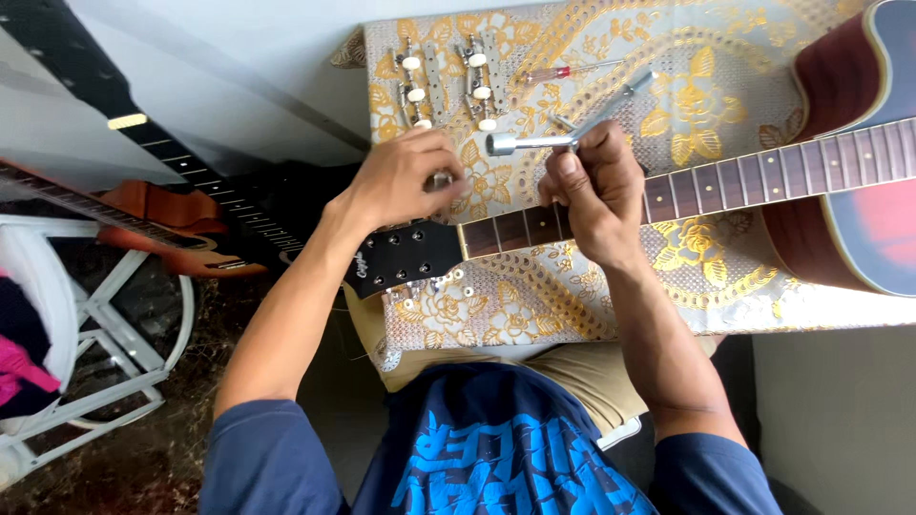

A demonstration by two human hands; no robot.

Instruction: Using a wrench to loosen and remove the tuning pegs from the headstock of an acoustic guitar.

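Here, right hand closed round a rigid, slick silver metal socket wrench, best gripped at its cross junction, above the dark fretted guitar neck; left hand pinching at the black glossy headstock, contents hidden; gold-patterned cloth beneath.

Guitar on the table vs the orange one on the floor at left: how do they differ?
The guitar on the table has a red-to-dark body and lies across the gold-patterned cloth, its black headstock by the left hand. The orange guitar lies off the table beside a white chair, untouched. The right hand, holding a metal socket wrench, rests over the first guitar's neck. Both have dark fretboards.
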